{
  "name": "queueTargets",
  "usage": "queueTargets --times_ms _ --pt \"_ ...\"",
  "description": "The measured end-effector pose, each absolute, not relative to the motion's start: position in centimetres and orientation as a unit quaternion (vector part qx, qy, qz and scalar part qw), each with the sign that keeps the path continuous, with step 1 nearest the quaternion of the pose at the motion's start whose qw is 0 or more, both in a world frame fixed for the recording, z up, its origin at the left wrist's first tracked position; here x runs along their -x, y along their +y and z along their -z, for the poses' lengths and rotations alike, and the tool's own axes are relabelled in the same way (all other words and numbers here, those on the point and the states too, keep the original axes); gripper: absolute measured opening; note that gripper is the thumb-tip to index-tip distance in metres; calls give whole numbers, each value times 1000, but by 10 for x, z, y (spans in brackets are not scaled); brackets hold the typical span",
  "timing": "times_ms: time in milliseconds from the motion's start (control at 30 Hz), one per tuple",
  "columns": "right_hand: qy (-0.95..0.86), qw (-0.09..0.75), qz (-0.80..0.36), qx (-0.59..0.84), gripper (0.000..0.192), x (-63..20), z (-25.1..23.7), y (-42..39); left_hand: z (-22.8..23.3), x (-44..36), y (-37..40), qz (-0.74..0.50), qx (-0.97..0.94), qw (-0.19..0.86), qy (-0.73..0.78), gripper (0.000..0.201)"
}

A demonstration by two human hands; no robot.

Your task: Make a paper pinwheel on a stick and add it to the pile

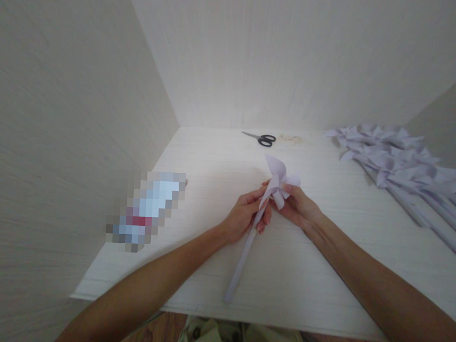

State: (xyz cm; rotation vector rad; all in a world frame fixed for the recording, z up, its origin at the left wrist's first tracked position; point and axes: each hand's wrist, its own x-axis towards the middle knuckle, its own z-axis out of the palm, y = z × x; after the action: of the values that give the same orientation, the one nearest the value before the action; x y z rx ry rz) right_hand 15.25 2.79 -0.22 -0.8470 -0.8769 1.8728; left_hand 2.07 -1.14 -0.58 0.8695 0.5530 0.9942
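A pale lilac paper pinwheel (277,168) on a rolled paper stick is held over the middle of the table. My left hand (247,212) is closed around the top of the stick, just below the blades. At the pinwheel's centre, the fingers of my right hand (296,204) pinch the paper blades. The stick (239,272) slants down toward the table's front edge. Some fingertips of both hands are hidden behind the paper.
Black-handled scissors (265,140) lie at the back, beside a few small beige bits (290,139). Several finished-looking pinwheels (395,158) are piled along the right side. A pixelated object (151,208) lies at left. Pale walls enclose the white table (198,159) at the back and sides.
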Motion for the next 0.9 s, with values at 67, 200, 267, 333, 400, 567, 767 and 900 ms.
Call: queueTargets --times_ms 67,200,267,333,400,567,767,900 --pt "-356 437 -751 343 26 -152 2 28 6 -21 -11 -455 -400 754 254 19" --pt "-360 431 -754 342 29 -152 2 29 6 -20 -11 -454 -400 753 257 19" --pt "-361 428 -756 339 30 -152 2 29 6 -20 -11 -456 -402 752 257 20" --pt "-361 430 -754 340 30 -152 1 28 6 -20 -11 -457 -404 751 252 20" --pt "-361 434 -752 340 29 -152 0 28 6 -20 -11 -458 -404 752 249 18" --pt "-367 421 -760 333 30 -152 -2 27 7 -20 -11 -459 -403 752 247 18" --pt "-375 418 -762 321 30 -152 -2 27 8 -20 -11 -455 -404 753 251 20" --pt "-372 431 -756 322 28 -152 -1 27 7 -19 -11 -453 -411 749 255 20"
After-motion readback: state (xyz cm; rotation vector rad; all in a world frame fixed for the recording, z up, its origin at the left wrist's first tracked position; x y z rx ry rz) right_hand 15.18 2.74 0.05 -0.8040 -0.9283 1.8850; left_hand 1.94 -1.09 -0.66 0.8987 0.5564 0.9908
